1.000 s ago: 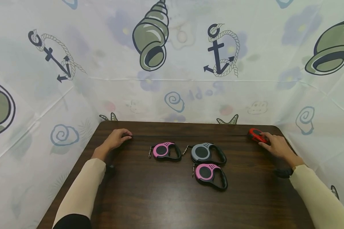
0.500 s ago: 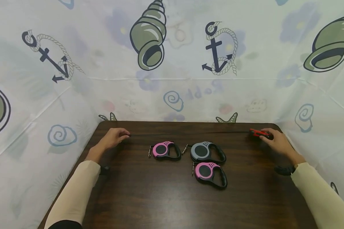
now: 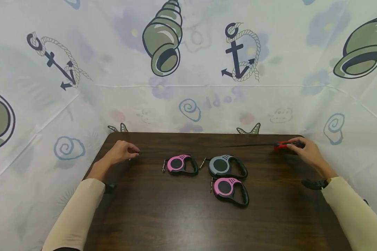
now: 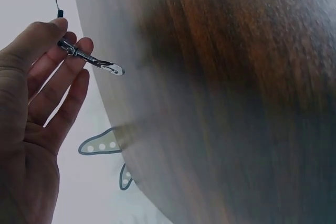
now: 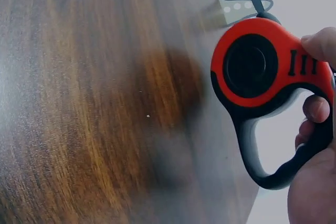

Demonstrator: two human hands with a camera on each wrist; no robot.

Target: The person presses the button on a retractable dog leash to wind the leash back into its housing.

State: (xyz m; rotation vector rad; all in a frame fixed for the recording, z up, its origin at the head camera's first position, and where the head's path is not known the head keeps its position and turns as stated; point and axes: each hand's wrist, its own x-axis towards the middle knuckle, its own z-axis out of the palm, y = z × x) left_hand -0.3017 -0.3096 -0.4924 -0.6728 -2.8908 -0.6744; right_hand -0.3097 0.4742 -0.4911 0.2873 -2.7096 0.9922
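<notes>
My right hand [image 3: 309, 153] grips the handle of a red and black retractable dog leash [image 5: 289, 93] at the table's far right; the thumb lies on the red casing. A thin dark strap [image 3: 249, 145] runs from its nozzle leftward across the table's far side. At the far left, my left hand [image 3: 120, 152] pinches the strap's end between thumb and forefinger. A silver metal clip [image 4: 94, 60] sticks out past those fingers in the left wrist view. The strap's middle stretch is faint against the dark wood.
On the brown wooden table [image 3: 163, 216] between the hands lie a pink leash [image 3: 182, 165], a grey leash [image 3: 227, 166] and another pink leash [image 3: 230, 191] just in front of the grey one. A patterned cloth [image 3: 207, 62] hangs round the back and sides.
My left hand has moved a little left and nearer with the strap's end. In my right hand the red leash has turned, its nozzle now facing left. The three other leashes lie still.
</notes>
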